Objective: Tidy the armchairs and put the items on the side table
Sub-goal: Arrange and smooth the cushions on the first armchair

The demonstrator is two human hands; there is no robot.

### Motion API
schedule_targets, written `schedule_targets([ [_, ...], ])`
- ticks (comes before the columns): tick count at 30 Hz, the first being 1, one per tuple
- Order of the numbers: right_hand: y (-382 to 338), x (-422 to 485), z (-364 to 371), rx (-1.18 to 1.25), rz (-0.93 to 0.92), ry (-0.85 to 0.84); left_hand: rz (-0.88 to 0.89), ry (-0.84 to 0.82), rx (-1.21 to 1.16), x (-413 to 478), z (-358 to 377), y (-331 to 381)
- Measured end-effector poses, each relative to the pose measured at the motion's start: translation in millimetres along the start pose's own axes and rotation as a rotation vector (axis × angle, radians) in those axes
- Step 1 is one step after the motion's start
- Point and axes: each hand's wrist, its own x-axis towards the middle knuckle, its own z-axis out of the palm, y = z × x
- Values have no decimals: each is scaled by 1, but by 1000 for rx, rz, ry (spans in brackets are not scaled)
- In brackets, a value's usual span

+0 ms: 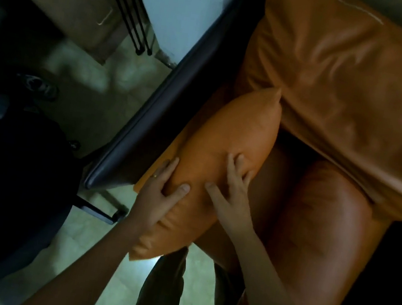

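Left hand (162,188): grips the near-left edge of the small orange cushion (232,136). Thumb lies across the front face, fingers wrap behind. A ring shows on one finger.
Right hand (230,192): lies just beside the left hand, on the cushion's front face. Fingers are spread and fairly straight, tips reaching its right edge. It presses and does not clamp.
Cushion: under both hands and running away from them. It stands on edge, leaning left against the armchair's dark arm panel (164,109). Its near corner hangs past the seat front, over the floor (89,240).
Armchair seat (330,214): brown leather, right of the right hand, nothing on the part in view.
Back cushion (352,84): large, orange, wrinkled. It lies beyond both hands, and the small cushion's far corner touches or nearly touches it.
Side table: not identifiable in this view.
Step in hand (judgement): tidying the armchair, with the small cushion being seated or straightened against the arm.
Next move (judgement): either push the cushion further from the hands so that no corner overhangs the seat, or lift it clear. A lift needs the right hand to close on the right edge first. Soft filling will likely sag under a one-sided grip.
Unknown: whether loose items lie behind the cushion, which hides that spot.
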Motion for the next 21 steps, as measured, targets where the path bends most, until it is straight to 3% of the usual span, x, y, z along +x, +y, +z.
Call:
schedule_targets([
  [3,-8,15,-1,-79,-83,-71,27,84,88,-13,-17,-13],
  [7,-15,33,-19,-80,-90,-44,-48,175,270,-31,-25,-30],
  [12,-19,58,-32,-360,-126,-254,98,388,535,-62,-7,-57],
  [16,-22,70,-19,-542,-161,-292,-65,401,418,-71,4,-68],
  [21,-14,74,-13,-632,-165,-255,-144,348,387,-45,5,-54],
])
